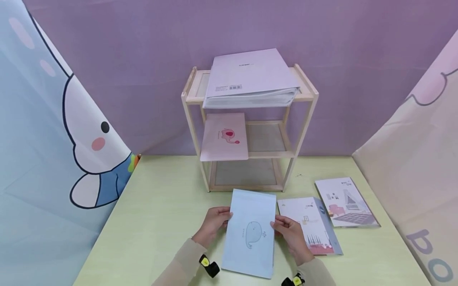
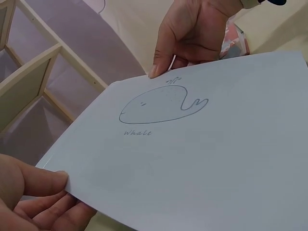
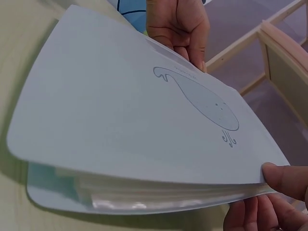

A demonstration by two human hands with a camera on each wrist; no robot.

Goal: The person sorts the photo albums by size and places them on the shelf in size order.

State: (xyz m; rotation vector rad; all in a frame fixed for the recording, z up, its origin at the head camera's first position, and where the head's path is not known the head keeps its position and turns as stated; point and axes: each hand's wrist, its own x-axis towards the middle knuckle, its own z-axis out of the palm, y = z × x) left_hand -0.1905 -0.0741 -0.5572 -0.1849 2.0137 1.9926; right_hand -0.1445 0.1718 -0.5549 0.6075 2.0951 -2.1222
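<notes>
A light blue photo album-like booklet with a whale drawing is held above the table in front of the rack. My left hand pinches its left edge, thumb on the cover and fingers underneath. On the opposite edge my right hand pinches it the same way. Clear plastic-looking pages show between the covers of the booklet in the right wrist view. The word "whale" is printed below the drawing on the booklet in the left wrist view.
Behind stands a wooden three-level rack. A large pale lilac album lies on its top, and a pink elephant booklet on its middle shelf. Two illustrated booklets, one nearer and one farther right, lie on the table.
</notes>
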